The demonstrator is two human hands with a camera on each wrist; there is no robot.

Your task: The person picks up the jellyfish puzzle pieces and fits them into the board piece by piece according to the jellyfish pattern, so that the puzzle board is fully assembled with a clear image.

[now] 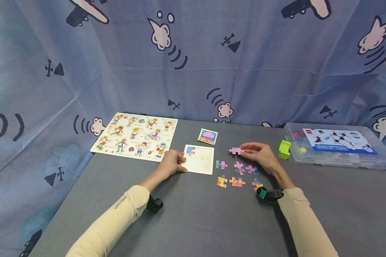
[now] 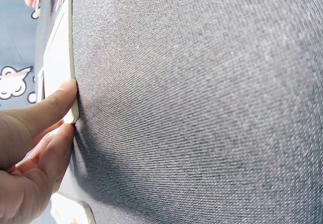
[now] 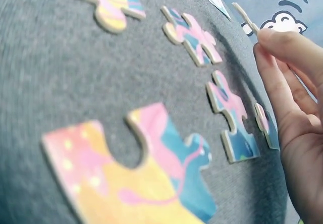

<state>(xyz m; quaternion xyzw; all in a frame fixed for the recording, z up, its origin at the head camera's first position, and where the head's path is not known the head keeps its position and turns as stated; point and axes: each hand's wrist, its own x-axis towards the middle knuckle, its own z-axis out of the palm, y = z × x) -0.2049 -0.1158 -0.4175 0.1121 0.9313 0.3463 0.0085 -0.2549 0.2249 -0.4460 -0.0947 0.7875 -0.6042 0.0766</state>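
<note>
On the gray tabletop [image 1: 212, 221] lies a pale puzzle tray [image 1: 200, 162], its left edge pinched by the left hand [image 1: 171, 165], a grip best kept steady. Right of it, the right hand [image 1: 260, 156] pinches a pink jigsaw piece [image 1: 235, 151] by one end; a light hold should ease alignment.

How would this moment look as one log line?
Left-hand grip: puzzle tray edge | Right-hand grip: pink puzzle piece | Table: loose pieces right of tray
</note>
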